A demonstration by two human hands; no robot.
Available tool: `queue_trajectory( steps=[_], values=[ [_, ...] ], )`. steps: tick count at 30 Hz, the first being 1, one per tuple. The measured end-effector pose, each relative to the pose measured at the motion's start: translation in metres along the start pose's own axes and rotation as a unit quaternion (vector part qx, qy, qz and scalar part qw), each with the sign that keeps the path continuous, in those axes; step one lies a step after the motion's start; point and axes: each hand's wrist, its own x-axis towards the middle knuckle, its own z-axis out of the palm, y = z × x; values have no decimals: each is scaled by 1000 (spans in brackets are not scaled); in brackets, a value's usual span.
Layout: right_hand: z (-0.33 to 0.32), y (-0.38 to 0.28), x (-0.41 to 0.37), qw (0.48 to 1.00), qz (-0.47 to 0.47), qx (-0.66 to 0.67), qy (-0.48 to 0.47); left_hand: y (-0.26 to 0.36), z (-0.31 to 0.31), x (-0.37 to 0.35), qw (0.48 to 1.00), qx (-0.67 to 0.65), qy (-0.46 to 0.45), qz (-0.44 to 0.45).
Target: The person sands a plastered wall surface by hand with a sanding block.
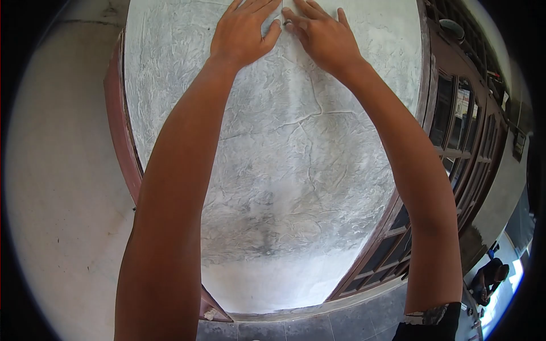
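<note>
A wall panel (273,170) with rough grey-white plaster and raised crack lines fills the middle of the view. At its upper part, my left hand (243,34) lies against the surface, fingers stretched up and thumb held apart; its fingertips run to the frame's top edge. Just to the right is my right hand (330,37), thumb and forefinger close together at a small dark spot I cannot identify. A thin vertical line shows between the hands at the top edge. The two hands are close but apart.
Brown wooden frames with glass panes (455,113) stand on the right. A reddish-brown wooden edge (116,113) borders the left, beside a pale wall (62,170). Grey floor tiles (307,328) lie below. A person in dark clothing (488,281) is at the lower right.
</note>
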Motion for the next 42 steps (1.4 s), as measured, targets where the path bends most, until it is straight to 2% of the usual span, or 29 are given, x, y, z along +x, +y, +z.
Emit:
queue_trajectory(
  steps=[1,3,5,6,9,11,12,13,15,17,18,19,21,23,24,25,27,29,31,33,35,36,37,39,40,42],
  values=[
    [11,16,22,1000,4,-10,-16,-1,0,0,1000,1,-3,-2],
    [10,13,39,995,7,97,-11,-1,-2,0,1000,0,1,3],
    [0,-9,8,999,6,19,-34,0,-1,-2,1000,-7,5,5],
    [1,-20,-19,999,-32,0,36,0,-1,-1,1000,-6,12,3],
    [-3,-37,-58,999,-27,-4,28,0,0,-1,1000,-9,20,3],
    [4,-15,-20,997,-27,-7,73,-1,1,1,1000,-9,25,-1],
    [-3,-5,6,999,25,31,-10,-2,2,0,1000,-9,25,-5],
    [2,9,29,997,23,79,-9,-2,1,-1,1000,-8,23,-8],
    [-4,13,33,996,-18,83,-12,-2,1,-1,1000,-4,21,-7],
    [-3,-7,0,999,-11,24,-21,-1,0,0,1000,-3,21,-6],
    [3,-20,-28,997,-42,-8,58,0,-1,-1,1000,-1,25,-3],
    [1,-31,-51,997,-66,-12,33,1,-1,-1,1000,0,30,-1],
    [1,-29,-53,996,-66,8,66,-3,-2,-2,1000,4,31,2],
    [1,-9,-11,998,-26,-35,47,-1,1,0,1000,10,28,8],
    [-15,-4,13,996,39,63,-48,-1,1,-1,1000,8,22,4],
    [1,4,28,995,22,93,26,-2,0,-2,1000,7,15,0],
    [9,3,29,997,19,78,-5,-1,-2,-2,1000,8,11,1],
    [1,-21,-16,998,-31,31,40,0,-3,-1,1000,4,8,1],
    [-5,-45,-58,999,-32,16,3,2,-2,-1,1000,4,12,-8],
    [1,-32,-43,997,-25,33,64,0,-2,0,1000,2,13,-6],
    [-4,-8,6,999,34,36,-1,0,-1,-1,1000,0,8,-6],
    [-20,-1,30,986,77,125,-74,1,0,-1,1000,-1,6,-10],
    [-11,3,32,986,79,128,-72,1,-1,-1,1000,-1,4,-13],
    [16,7,23,1000,-9,25,8,0,-3,0,1000,0,8,-3],
    [17,-5,2,995,-49,6,81,-1,-3,-2,1000,-2,12,0],
    [7,-34,-41,998,-39,16,46,0,-3,-3,1000,-4,14,-6]
  ],
)
